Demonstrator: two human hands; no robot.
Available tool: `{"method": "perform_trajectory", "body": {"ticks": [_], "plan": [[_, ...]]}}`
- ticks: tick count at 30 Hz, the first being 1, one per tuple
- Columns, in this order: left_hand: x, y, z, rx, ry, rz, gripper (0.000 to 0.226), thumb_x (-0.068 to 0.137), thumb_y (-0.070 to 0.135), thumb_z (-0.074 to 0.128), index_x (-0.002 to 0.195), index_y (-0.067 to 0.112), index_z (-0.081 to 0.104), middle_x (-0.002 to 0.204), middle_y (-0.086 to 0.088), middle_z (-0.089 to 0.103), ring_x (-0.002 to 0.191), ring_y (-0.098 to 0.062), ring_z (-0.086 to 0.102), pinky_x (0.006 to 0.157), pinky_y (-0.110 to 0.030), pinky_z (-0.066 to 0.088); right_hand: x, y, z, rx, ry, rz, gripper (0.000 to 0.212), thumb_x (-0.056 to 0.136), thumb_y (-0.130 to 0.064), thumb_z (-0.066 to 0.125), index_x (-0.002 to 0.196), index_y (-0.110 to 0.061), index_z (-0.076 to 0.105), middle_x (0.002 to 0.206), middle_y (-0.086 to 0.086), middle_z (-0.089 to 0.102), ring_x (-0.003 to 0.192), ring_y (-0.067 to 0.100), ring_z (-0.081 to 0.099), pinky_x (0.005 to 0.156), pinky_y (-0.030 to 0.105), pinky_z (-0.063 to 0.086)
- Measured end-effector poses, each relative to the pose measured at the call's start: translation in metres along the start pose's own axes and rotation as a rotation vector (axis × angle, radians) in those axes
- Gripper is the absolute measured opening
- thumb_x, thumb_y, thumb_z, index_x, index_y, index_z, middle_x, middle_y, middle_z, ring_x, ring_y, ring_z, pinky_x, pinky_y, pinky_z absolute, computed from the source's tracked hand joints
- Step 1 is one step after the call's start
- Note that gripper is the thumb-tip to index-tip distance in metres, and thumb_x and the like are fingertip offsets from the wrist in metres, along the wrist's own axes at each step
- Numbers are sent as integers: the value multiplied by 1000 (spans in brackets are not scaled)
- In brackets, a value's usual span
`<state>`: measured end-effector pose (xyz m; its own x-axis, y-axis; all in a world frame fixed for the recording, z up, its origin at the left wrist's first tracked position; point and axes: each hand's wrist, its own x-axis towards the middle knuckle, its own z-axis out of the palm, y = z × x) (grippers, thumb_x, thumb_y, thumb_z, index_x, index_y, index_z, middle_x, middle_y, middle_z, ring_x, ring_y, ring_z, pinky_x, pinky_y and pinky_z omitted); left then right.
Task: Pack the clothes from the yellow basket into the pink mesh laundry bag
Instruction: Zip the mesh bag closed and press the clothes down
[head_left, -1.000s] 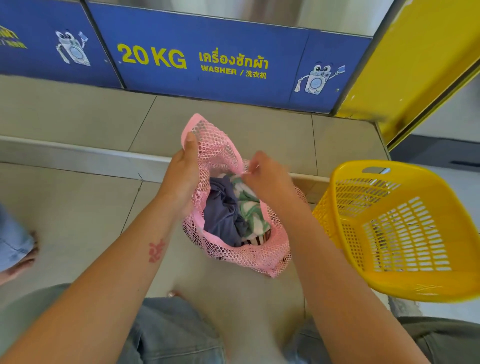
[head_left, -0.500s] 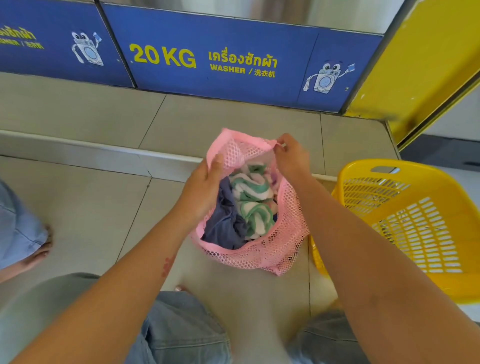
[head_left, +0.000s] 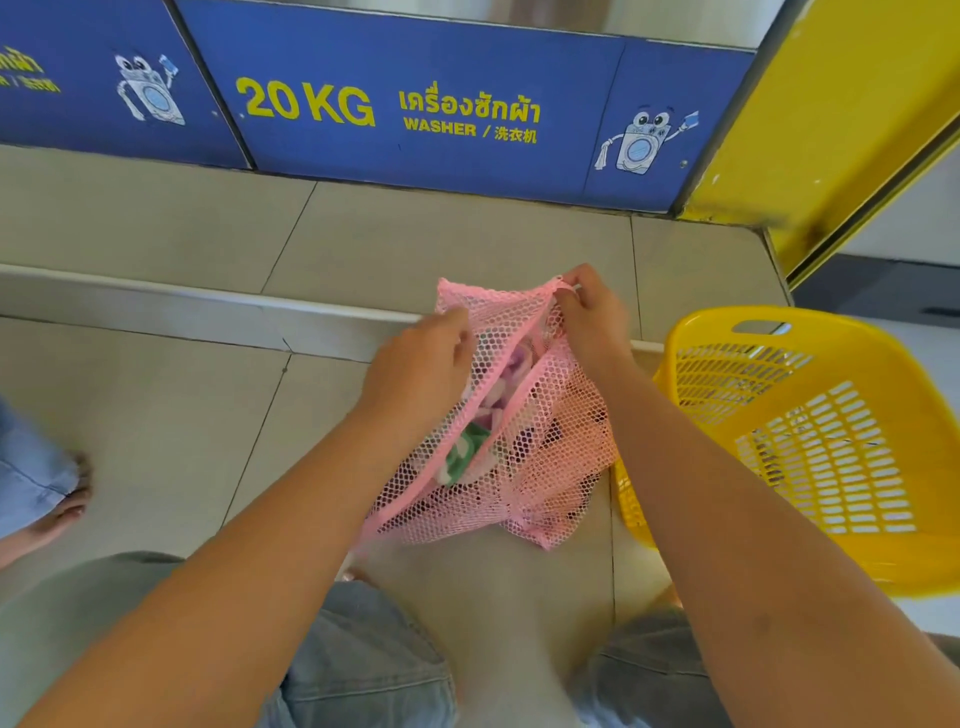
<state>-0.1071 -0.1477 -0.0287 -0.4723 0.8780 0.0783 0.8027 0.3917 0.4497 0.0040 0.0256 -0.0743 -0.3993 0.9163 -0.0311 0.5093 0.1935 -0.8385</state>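
Note:
The pink mesh laundry bag (head_left: 540, 467) stands on the tiled floor between my knees, with green, white and purple clothes (head_left: 467, 452) showing through a narrow gap in its mouth. My left hand (head_left: 421, 364) grips the bag's left rim. My right hand (head_left: 587, 317) pinches the far top corner of the rim. The two edges of the opening lie almost together. The yellow basket (head_left: 810, 457) sits tilted just right of the bag, and no clothes show inside it.
A raised tiled step with a metal edge (head_left: 208, 312) runs behind the bag, below blue washer panels marked 20 KG (head_left: 395, 109). A yellow wall panel (head_left: 841, 124) stands at the right. Another person's foot (head_left: 62, 509) rests on the floor at the left.
The bag's wide mouth has been drawn nearly shut. My right hand moved up to the far corner of the rim and my left hand shifted onto the left rim; the dark garment is hidden.

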Motion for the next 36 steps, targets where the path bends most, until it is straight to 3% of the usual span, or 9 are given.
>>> {"method": "perform_trajectory", "body": {"ticks": [2, 6, 10, 14, 18, 21, 24, 28, 36], "plan": [[18, 9, 5, -50, 180, 43, 16, 96, 24, 53, 108, 16, 61, 106, -7, 59, 96, -25, 55, 82, -40, 49, -5, 2, 1, 16, 23, -28, 11, 100, -22, 46, 96, -20, 56, 77, -6, 62, 62, 9, 55, 50, 24, 38], [57, 25, 23, 63, 74, 51, 36, 97, 35, 51, 131, 24, 55, 130, -4, 53, 123, -26, 42, 102, -41, 31, -11, 3, 4, 39, 20, -101, 11, 99, -21, 48, 90, -23, 55, 71, -8, 62, 61, 9, 56, 49, 22, 37], [81, 33, 42, 17, -71, -93, 32, 100, 41, 42, 110, 25, 67, 108, 1, 67, 103, -20, 45, 88, -39, 31, -12, 4, 4, 32, 2, -137, 11, 99, -19, 48, 93, -22, 57, 71, -9, 62, 59, 8, 56, 47, 17, 36], [90, 29, 46, -105, -149, -180, 21, 97, 24, 50, 96, 26, 71, 105, 6, 69, 105, -24, 55, 82, -36, 28, -12, 12, 2, 61, -33, -132, 10, 97, -18, 50, 93, -23, 58, 72, -9, 62, 57, 3, 53, 47, 17, 35], [88, 21, 41, -81, -101, -149, 21, 96, 16, 49, 90, 22, 68, 107, 2, 67, 106, -25, 55, 82, -37, 30, -11, 9, -3, 138, -178, -113, 9, 93, -15, 56, 96, -19, 63, 82, -4, 66, 71, 11, 61, 60, 27, 47], [86, 17, 39, -108, -50, -148, 18, 97, 17, 50, 91, 20, 67, 109, -1, 65, 106, -26, 55, 86, -38, 33, -7, -3, -11, 303, -298, 55, 18, 89, -15, 52, 95, -22, 68, 83, -1, 68, 75, 18, 63, 75, 37, 52], [85, 15, 37, -107, -3, -125, 17, 98, 21, 50, 93, 19, 65, 110, -3, 64, 107, -26, 53, 86, -37, 32, -1, -15, -18, 389, -416, 182, 27, 97, -26, 43, 101, -23, 69, 75, 1, 65, 61, 13, 58, 66, 29, 47], [83, 14, 32, -98, 64, -87, 18, 100, 18, 46, 86, 21, 57, 107, -4, 63, 105, -25, 52, 85, -36, 31, 1, -20, -22, 223, -496, 13, 20, 98, -23, 52, 93, -13, 69, 66, 0, 55, 55, 10, 46, 55, 24, 39], [80, 11, 30, -148, 109, -59, 19, 99, 16, 46, 93, 12, 63, 105, -7, 65, 102, -27, 53, 87, -41, 41, 0, -26, -12, 162, -469, -61, 26, 92, -32, 63, 100, -7, 67, 93, 4, 65, 85, 17, 59, 87, 38, 49]]}}
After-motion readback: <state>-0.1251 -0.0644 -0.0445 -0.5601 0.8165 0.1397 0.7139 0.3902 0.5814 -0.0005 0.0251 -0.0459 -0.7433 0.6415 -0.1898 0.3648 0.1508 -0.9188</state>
